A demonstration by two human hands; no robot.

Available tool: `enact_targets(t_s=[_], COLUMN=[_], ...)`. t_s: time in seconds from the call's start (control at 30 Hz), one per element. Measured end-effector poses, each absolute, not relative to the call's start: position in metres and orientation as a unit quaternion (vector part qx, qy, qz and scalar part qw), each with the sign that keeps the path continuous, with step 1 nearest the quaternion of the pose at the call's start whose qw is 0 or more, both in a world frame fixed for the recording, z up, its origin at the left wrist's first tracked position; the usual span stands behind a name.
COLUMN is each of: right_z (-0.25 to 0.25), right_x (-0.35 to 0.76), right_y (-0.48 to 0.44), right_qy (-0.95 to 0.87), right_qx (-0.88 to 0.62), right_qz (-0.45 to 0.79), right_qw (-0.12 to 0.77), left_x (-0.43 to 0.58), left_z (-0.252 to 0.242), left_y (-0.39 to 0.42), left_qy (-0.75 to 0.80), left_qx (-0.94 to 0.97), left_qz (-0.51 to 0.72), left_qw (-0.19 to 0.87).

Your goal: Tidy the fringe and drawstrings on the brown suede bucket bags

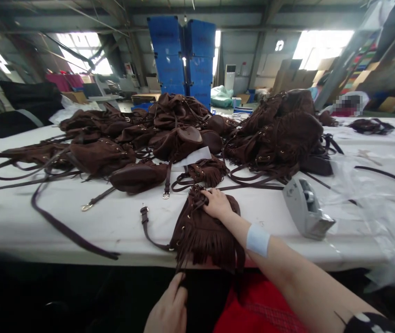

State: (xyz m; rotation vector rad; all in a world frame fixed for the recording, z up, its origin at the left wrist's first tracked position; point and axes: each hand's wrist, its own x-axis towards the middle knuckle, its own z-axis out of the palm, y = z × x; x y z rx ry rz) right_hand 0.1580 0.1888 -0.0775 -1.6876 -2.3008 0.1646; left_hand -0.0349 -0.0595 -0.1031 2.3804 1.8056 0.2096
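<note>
A dark brown fringed bag lies at the table's front edge, its gathered top pointing away from me. My right hand rests on that top with its fingers curled into the gathers. Below the table edge, my left hand is closed in a pinch on a thin dark strand hanging from the bag. Whether it is a cord or a piece of fringe I cannot tell. From the bag's left side a strap with a buckle stretches out on the table. Just beyond lies a smaller fringed brown piece.
Brown bags pile up at the back left and back right of the white table. A grey tape dispenser stands to the right, near clear plastic wrap. Loose straps lie at left. Another person is partly visible behind.
</note>
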Motion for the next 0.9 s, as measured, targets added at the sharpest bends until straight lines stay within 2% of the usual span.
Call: enact_targets(t_s=[0.07, 0.23, 0.5, 0.77, 0.9], right_z=[-0.078, -0.076, -0.067, -0.059, -0.052], right_x=[0.159, 0.163, 0.12, 0.107, 0.131], right_y=[0.188, 0.188, 0.158, 0.167, 0.187], right_qy=[-0.797, -0.793, -0.786, -0.825, -0.808], right_qx=[-0.585, -0.589, -0.607, -0.552, -0.582], right_qz=[0.057, 0.061, 0.072, 0.102, 0.073], right_qw=[0.143, 0.142, 0.094, 0.068, 0.06], left_x=[-0.025, -0.007, -0.052, -0.087, -0.089], left_z=[-0.086, -0.06, -0.075, -0.083, -0.1], left_y=[-0.053, -0.045, -0.074, -0.096, -0.135], left_qy=[0.61, 0.689, 0.752, 0.728, 0.724], left_qx=[0.782, 0.704, 0.629, 0.646, 0.628], left_qz=[0.089, 0.028, -0.041, 0.075, 0.005], left_qw=[0.089, 0.17, 0.193, 0.218, 0.285])
